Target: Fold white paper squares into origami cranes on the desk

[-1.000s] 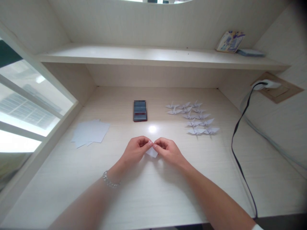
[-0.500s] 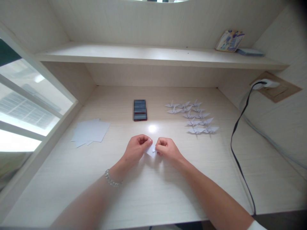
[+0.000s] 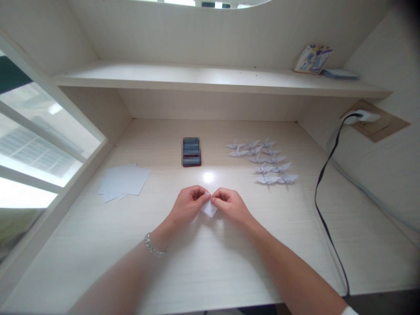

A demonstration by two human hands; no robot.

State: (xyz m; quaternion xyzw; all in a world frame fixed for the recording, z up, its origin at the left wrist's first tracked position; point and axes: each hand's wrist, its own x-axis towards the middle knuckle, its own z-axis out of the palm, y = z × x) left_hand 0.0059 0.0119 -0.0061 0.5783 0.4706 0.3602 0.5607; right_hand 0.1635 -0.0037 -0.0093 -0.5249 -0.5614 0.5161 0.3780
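Note:
A small piece of folded white paper [image 3: 209,210] is pinched between both hands just above the desk, its pointed end toward me. My left hand [image 3: 190,202], with a silver chain bracelet on the wrist, grips the paper's left side between thumb and fingers. On the other side my right hand [image 3: 229,202] pinches it, thumb tip near the left thumb. The fingers cover the upper part of the folds. Several finished paper cranes [image 3: 265,159] stand in rows beyond my right hand. Loose sheets of white paper [image 3: 126,180] lie overlapping at the left.
A phone-like dark rectangle [image 3: 191,152], its face pixelated, lies behind the hands. A black cord [image 3: 317,197] runs from the wall socket [image 3: 376,122] down the desk's right side. The shelf [image 3: 180,81] above holds a printed packet [image 3: 313,59]. Window panes [image 3: 39,131] border the left.
My right thumb and fingers have closed in toward the left thumb on the folded paper. The paper's point now faces more squarely toward me. The view has tilted slightly.

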